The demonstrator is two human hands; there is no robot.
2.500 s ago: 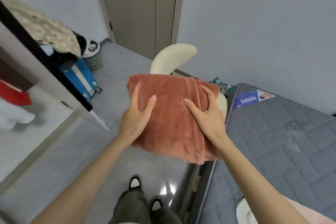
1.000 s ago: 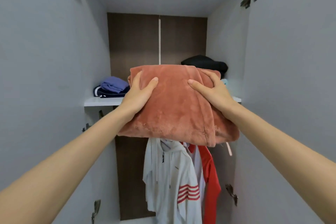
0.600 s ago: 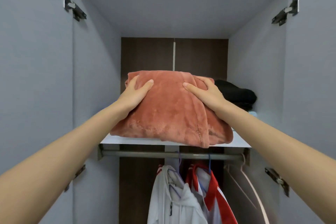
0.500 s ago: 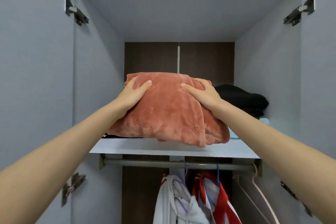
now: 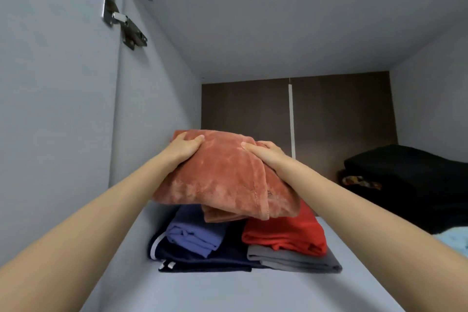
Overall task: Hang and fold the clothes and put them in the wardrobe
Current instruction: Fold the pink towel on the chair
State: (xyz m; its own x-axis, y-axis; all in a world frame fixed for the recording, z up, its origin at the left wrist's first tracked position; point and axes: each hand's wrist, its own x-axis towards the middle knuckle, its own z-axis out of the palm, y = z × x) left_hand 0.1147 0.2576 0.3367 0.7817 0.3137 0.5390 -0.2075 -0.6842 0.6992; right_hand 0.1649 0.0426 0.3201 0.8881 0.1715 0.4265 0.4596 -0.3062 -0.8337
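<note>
Folded rust-orange fleece garment, at lip of white wardrobe shelf moments ago, now deep inside, over folded red top, contact unclear. Left hand, right hand both gripping fleece edges. Set-down looks imminent; release remaining.

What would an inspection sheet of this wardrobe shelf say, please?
Surface: grey shelf, bare in front.
Job's things: fleece held over folded blue top, navy piece, red top and grey piece; contact unclear.
Clutter: black pile and pale blue cloth at right.
Grips: left hand and right hand both hold the fleece.
Cables: nothing seen.
Surroundings: hinge on left wall, brown back panel.
</note>
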